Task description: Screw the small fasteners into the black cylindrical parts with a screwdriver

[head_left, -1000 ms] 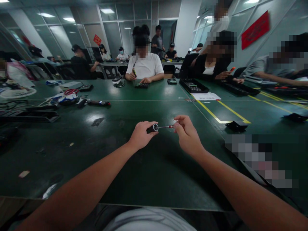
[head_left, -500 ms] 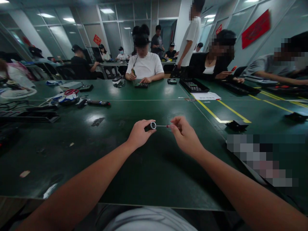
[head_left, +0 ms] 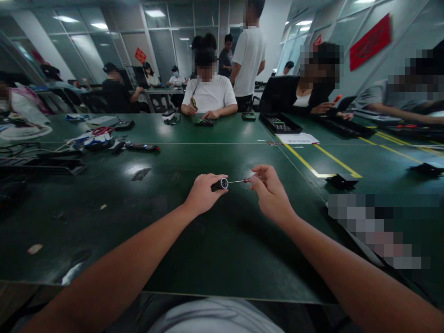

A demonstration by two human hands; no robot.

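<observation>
Between the thumb and fingers of my left hand [head_left: 204,194] is a short black cylinder [head_left: 222,183] with a pale ring round its end. My right hand [head_left: 272,192] grips a screwdriver [head_left: 247,180] by its reddish handle, mostly covered by the fingers. The thin metal shaft points left, and its tip meets the cylinder near the ringed end; whether it is inside cannot be made out. Both hands are over the green table [head_left: 222,254].
At the left lie a pen-like tool [head_left: 142,147], red scissors [head_left: 102,131] and a black tray [head_left: 45,166]. A black bracket [head_left: 342,181] sits to the right, beyond it a parts tray [head_left: 280,123] and paper [head_left: 297,138]. People sit across the table.
Both hands have shifted slightly right. The screwdriver shaft now slants, with more of its reddish handle showing. A standing person in the background has moved left.
</observation>
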